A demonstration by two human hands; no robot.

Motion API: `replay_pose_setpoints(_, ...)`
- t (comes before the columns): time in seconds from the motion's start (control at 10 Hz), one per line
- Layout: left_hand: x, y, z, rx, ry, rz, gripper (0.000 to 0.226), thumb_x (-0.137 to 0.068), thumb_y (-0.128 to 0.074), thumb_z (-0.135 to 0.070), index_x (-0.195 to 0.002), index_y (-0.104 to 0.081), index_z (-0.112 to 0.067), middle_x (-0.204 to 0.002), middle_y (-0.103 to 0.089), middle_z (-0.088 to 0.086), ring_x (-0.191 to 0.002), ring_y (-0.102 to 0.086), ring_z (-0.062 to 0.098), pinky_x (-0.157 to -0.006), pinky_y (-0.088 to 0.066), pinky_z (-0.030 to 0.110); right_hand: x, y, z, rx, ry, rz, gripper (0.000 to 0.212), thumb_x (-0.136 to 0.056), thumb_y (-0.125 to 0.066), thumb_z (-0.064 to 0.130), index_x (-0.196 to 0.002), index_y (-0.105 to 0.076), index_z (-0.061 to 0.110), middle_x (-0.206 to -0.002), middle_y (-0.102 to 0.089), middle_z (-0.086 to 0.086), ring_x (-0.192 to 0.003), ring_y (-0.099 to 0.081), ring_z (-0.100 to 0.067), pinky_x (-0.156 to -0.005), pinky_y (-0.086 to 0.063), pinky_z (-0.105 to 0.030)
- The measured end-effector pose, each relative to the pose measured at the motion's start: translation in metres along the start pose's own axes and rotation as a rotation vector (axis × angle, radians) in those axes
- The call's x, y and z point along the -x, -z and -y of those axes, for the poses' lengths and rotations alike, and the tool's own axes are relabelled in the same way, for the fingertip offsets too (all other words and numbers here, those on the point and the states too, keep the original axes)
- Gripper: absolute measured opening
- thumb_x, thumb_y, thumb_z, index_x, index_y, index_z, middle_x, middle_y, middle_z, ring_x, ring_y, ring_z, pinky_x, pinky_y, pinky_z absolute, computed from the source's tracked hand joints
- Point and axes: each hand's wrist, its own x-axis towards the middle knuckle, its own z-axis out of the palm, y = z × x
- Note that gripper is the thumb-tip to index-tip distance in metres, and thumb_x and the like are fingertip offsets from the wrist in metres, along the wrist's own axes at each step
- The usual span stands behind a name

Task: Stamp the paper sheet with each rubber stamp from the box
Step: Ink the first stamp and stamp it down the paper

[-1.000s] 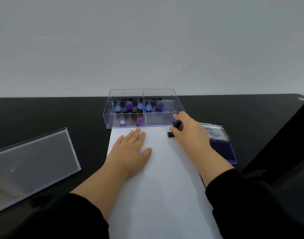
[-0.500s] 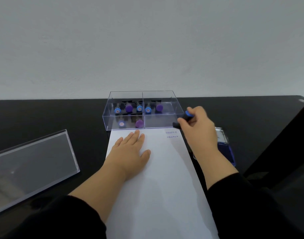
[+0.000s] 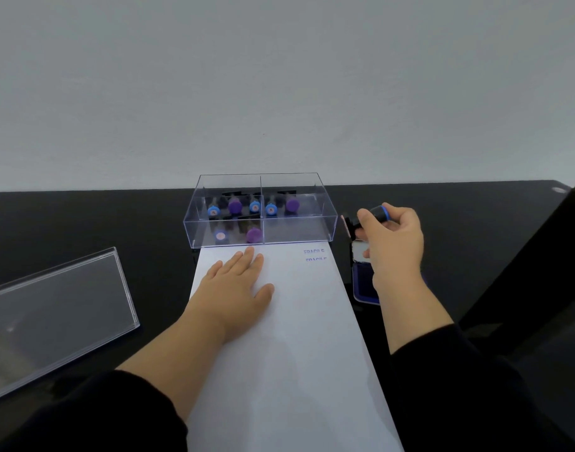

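Observation:
A white paper sheet [image 3: 299,347] lies on the black table, its far edge against a clear plastic box [image 3: 325,203]. Two blue "FRAGILE" prints [image 3: 315,256] mark the sheet's far right corner. My left hand [image 3: 239,288] presses flat on the paper with straight fingers. My right hand [image 3: 393,243] grips a black rubber stamp with a blue cap [image 3: 374,216], lifted and turned sideways to the right of the box, above the ink pad [image 3: 361,285]. Several stamps with blue and purple caps [image 3: 235,206] stand in the box's left and back compartments.
The box's clear lid [image 3: 58,308] lies on the table at the left. The blue ink pad sits open just right of the paper, partly under my right wrist. A dark object [image 3: 524,272] fills the right edge of view. A pale wall rises behind the table.
My right hand lifted the stamp off the paper and carried it right, tilting it sideways beside the box. A second FRAGILE print now shows. My left hand stayed put.

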Motion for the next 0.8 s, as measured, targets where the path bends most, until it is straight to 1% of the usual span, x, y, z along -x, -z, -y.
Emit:
replay_pose_setpoints(0.1, -0.0004, 0.0007, -0.0012, -0.006, 0.001, 0.000, 0.059, -0.101, -0.020, -0.045, -0.152, 0.003, -0.025, -0.158, 0.014, -0.007, -0.145, 0.011, 0.008, -0.115, 0.008, 0.027, -0.0002, 0.0018, -0.0004, -0.011, -0.008, -0.008, 0.030, -0.084, -0.069, 0.016, -0.106, -0.050, 0.022, -0.078, -0.061, 0.006, -0.067, -0.065, -0.005, -0.052, -0.044, -0.020)
replay_pose_setpoints(0.2, 0.0000, 0.0008, -0.0012, -0.005, 0.004, 0.004, 0.059, -0.101, -0.020, -0.045, -0.152, 0.003, -0.025, -0.158, 0.014, -0.007, -0.145, 0.011, 0.008, -0.116, 0.008, 0.027, -0.0002, 0.0024, 0.0007, -0.016, -0.009, -0.005, 0.030, -0.084, -0.069, 0.016, -0.107, -0.051, 0.020, -0.079, -0.062, 0.005, -0.069, -0.066, -0.007, -0.056, -0.046, -0.022)
replay_pose_setpoints(0.5, -0.0001, 0.0015, -0.0014, -0.013, 0.004, 0.007, 0.060, -0.101, -0.020, -0.045, -0.152, 0.003, -0.024, -0.158, 0.013, -0.007, -0.145, 0.010, 0.008, -0.116, 0.008, 0.028, 0.0004, 0.0037, 0.0026, -0.002, -0.020, -0.005, 0.030, -0.084, -0.069, 0.016, -0.108, -0.051, 0.021, -0.080, -0.063, 0.005, -0.069, -0.066, -0.005, -0.056, -0.047, -0.021)
replay_pose_setpoints(0.6, 0.0001, 0.0020, -0.0010, -0.016, 0.000, 0.009, 0.060, -0.101, -0.019, -0.045, -0.152, 0.003, -0.025, -0.158, 0.013, -0.006, -0.145, 0.010, 0.008, -0.116, 0.007, 0.028, 0.0007, 0.0041, 0.0031, 0.002, -0.024, -0.006, 0.030, -0.085, -0.069, 0.016, -0.108, -0.051, 0.021, -0.081, -0.063, 0.005, -0.070, -0.067, -0.006, -0.054, -0.047, -0.021)
replay_pose_setpoints(0.8, -0.0005, 0.0016, -0.0011, -0.014, -0.002, 0.010, 0.060, -0.101, -0.019, -0.045, -0.152, 0.003, -0.025, -0.158, 0.014, -0.006, -0.145, 0.011, 0.008, -0.116, 0.008, 0.028, 0.0006, 0.0040, 0.0038, 0.013, -0.026, -0.003, 0.030, -0.085, -0.069, 0.016, -0.108, -0.050, 0.021, -0.082, -0.063, 0.005, -0.072, -0.067, -0.007, -0.057, -0.049, -0.021)
